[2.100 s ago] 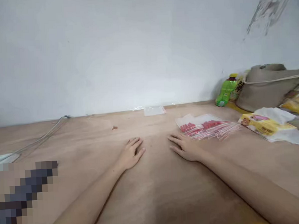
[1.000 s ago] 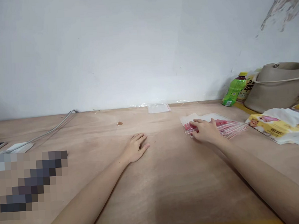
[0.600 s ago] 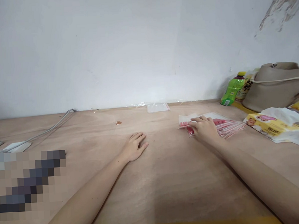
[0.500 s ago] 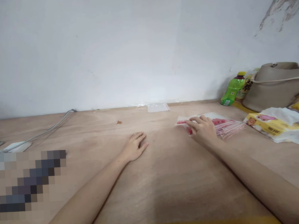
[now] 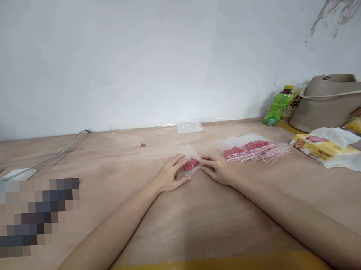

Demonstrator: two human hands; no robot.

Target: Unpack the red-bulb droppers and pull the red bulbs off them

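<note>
A small clear zip bag (image 5: 188,154) with several red pieces in its lower part lies at a slant between my two hands. My right hand (image 5: 219,170) pinches the bag's right edge between thumb and fingers. On the other side, my left hand (image 5: 172,175) has thumb and fingers apart, with its fingertips at the bag's left edge. To the right, a fanned pile of similar zip bags (image 5: 250,147) rests on the table, also with red pieces inside.
An empty-looking clear bag (image 5: 190,128) lies by the wall. At the right are a yellow tissue pack (image 5: 323,151), a green bottle (image 5: 278,107) and a taupe bag (image 5: 327,107). A grey cable (image 5: 62,151) crosses the left side, beyond a pixelated patch.
My right hand has come left from the pile, bringing one zip bag with red pieces to the middle. My left hand has shifted slightly right and its thumb and fingers have spread.
</note>
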